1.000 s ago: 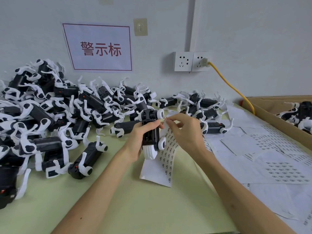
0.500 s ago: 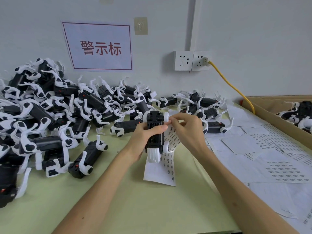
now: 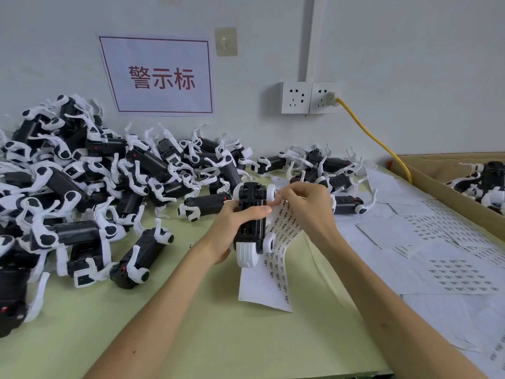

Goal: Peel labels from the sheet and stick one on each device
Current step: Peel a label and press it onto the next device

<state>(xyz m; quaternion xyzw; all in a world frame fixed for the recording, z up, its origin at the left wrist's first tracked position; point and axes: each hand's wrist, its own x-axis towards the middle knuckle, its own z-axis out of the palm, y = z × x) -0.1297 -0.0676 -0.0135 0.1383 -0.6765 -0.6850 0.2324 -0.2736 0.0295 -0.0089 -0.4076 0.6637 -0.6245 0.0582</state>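
The device (image 3: 251,196) has shifted right, gripped by the left hand (image 3: 235,227); the right hand (image 3: 308,212) pinches the label sheet (image 3: 276,269) beside it.

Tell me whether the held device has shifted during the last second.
Yes. Against the wall socket, which stays put, the device in the left hand has drifted slightly to the right.

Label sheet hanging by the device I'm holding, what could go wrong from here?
The sheet hangs loose beside the device, so it may flop or crease while your right hand pinches at its top edge. The label could also go on crooked, since only your left hand steadies the device.
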